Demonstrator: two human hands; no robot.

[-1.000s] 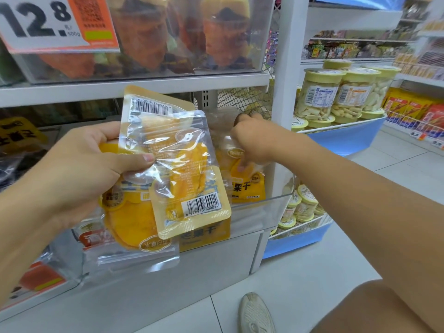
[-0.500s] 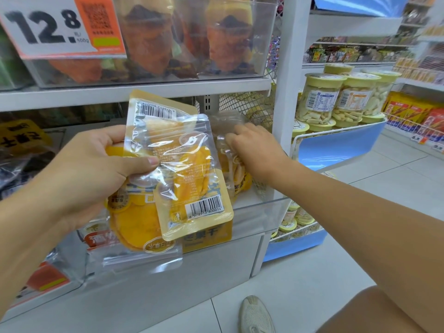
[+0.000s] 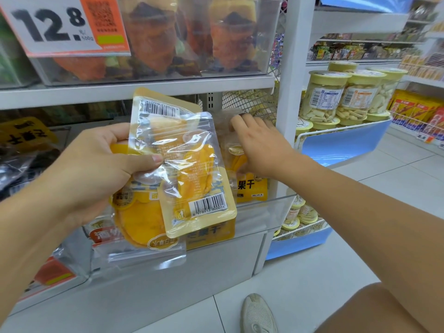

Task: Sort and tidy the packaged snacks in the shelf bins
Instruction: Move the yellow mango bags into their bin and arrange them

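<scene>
My left hand [image 3: 96, 164] grips a fanned stack of yellow dried-mango packets [image 3: 182, 169] in front of the shelf, thumb pressed across the clear front one. My right hand [image 3: 259, 143] reaches into the clear shelf bin [image 3: 276, 207] at the shelf's right end. Its fingers lie over another mango packet [image 3: 249, 186] standing in the bin. The fingertips are hidden behind the packet's top, so I cannot tell whether they curl round it.
An upper clear bin [image 3: 192, 44] holds orange snack bags behind a 12.8 price card [image 3: 60, 25]. A white shelf post [image 3: 293, 92] stands right of my right hand. Jars [image 3: 336, 97] sit on a blue rack. My shoe [image 3: 258, 313] is on the tiled floor.
My right hand has pushed deeper and lower into the bin, and its fingers went from curled over the packet's top to spread over it. My left hand has kept its stack steady.
</scene>
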